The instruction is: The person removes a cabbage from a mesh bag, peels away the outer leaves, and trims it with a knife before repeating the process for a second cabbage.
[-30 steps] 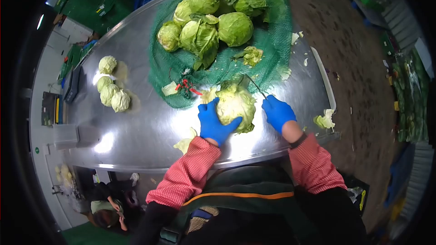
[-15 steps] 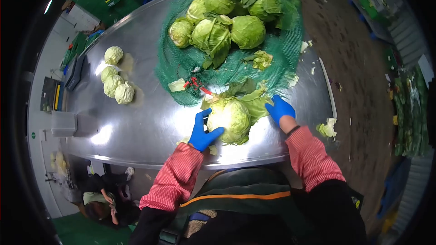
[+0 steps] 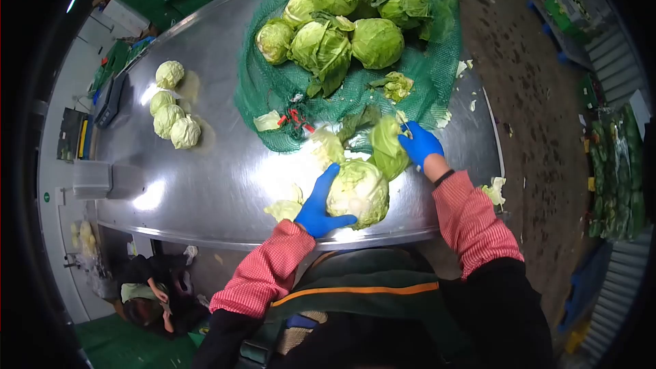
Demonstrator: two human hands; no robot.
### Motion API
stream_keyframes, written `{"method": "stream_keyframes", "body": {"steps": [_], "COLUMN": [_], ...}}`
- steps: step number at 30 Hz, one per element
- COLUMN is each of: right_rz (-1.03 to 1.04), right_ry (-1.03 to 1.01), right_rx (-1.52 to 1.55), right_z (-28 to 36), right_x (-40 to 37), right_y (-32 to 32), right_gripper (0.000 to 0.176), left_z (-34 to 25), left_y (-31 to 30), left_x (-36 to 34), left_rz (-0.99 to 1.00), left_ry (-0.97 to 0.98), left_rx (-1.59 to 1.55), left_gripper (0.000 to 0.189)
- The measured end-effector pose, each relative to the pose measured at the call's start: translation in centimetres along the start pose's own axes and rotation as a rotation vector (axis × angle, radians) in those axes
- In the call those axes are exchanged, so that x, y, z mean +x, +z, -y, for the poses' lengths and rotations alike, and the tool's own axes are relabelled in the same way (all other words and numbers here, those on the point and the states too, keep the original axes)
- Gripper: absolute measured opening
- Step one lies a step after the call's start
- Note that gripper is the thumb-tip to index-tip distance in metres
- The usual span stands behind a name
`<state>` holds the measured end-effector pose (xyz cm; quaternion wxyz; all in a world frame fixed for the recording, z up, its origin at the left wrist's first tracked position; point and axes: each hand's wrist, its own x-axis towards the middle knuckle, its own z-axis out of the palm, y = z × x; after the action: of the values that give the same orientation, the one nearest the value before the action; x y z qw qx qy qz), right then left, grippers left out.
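My left hand, in a blue glove, grips the left side of a pale green cabbage, its thumb along the near side and its fingers on the far left. The cabbage sits near the front edge of the metal table. In the fingers of my right hand, also blue-gloved, is the edge of a large green cabbage leaf, standing just behind the cabbage. A pale loose leaf lies beyond the cabbage. Another leaf piece rests left of my left hand.
Several leafy cabbages lie on a green net at the far side. Several pale trimmed cabbages stand at the left. Behind them is a clear plastic container. Leaf scraps show at the right. A person is at lower left.
My right hand has pulled the leaf away from the cabbage and up. The cabbage has turned and shifted slightly right and nearer with my left hand, showing a paler surface.
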<state>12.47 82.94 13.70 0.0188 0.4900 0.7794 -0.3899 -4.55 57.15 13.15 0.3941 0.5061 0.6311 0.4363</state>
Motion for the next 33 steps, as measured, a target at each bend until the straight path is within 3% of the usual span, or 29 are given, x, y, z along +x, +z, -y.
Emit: {"method": "stream_keyframes", "body": {"steps": [3, 5, 6, 7, 9, 11, 13, 15, 18, 21, 30, 33], "right_rz": [-0.111, 0.168, 0.24, 0.173, 0.165, 0.203, 0.204, -0.009, -0.203, -0.174, -0.192, -0.321], "right_ry": [-0.112, -0.028, -0.084, -0.181, -0.295, -0.459, -0.523, -0.477, -0.289, -0.26, -0.206, -0.228], "right_rx": [0.148, 0.114, 0.12, 0.134, 0.065, 0.103, 0.142, 0.066, -0.06, -0.228, -0.32, -0.329], "right_z": [1.6, 4.2, 2.7, 2.9, 1.7, 1.5, 2.4, 3.0, 2.1, 2.0, 0.3, -1.6], "right_x": [-4.5, -8.2, -8.1, -9.0, -7.2, -5.5, -4.6, -5.0, -8.4, -12.9, -14.3, -13.7], "right_y": [0.6, -1.1, 0.5, 0.8, 0.6, 0.0, -0.5, -0.5, -0.5, 0.1, 0.6, 1.8], "right_gripper": [0.068, 0.083, 0.086, 0.087, 0.083, 0.078, 0.066, 0.054, 0.035, 0.02, 0.012, 0.01], "left_z": [-0.4, -1.4, -2.2, -3.0, -4.3, -8.5, -6.7, -4.6, -4.5, -6.5, -8.1, -8.3], "left_y": [2.2, 2.8, 2.9, 2.9, 0.7, -1.3, -1.7, -1.3, -0.6, 2.0, 6.5, 7.1], "left_x": [-0.4, 0.0, 0.4, 0.6, 0.7, 2.7, 5.4, 7.3, 7.8, 7.6, 9.5, 10.0], "left_rz": [-0.268, -0.324, -0.352, -0.376, -0.196, -0.14, -0.011, 0.087, -0.018, -0.175, -0.209, -0.167], "left_ry": [-0.087, -0.222, -0.285, -0.352, -0.368, -0.144, 0.186, 0.195, -0.003, -0.178, -0.108, -0.131], "left_rx": [-0.144, -0.237, -0.285, -0.33, 0.112, 0.627, 0.607, 0.533, 0.565, 0.716, 0.824, 0.831], "left_gripper": [0.115, 0.11, 0.107, 0.105, 0.099, 0.1, 0.107, 0.106, 0.111, 0.112, 0.118, 0.121]}}
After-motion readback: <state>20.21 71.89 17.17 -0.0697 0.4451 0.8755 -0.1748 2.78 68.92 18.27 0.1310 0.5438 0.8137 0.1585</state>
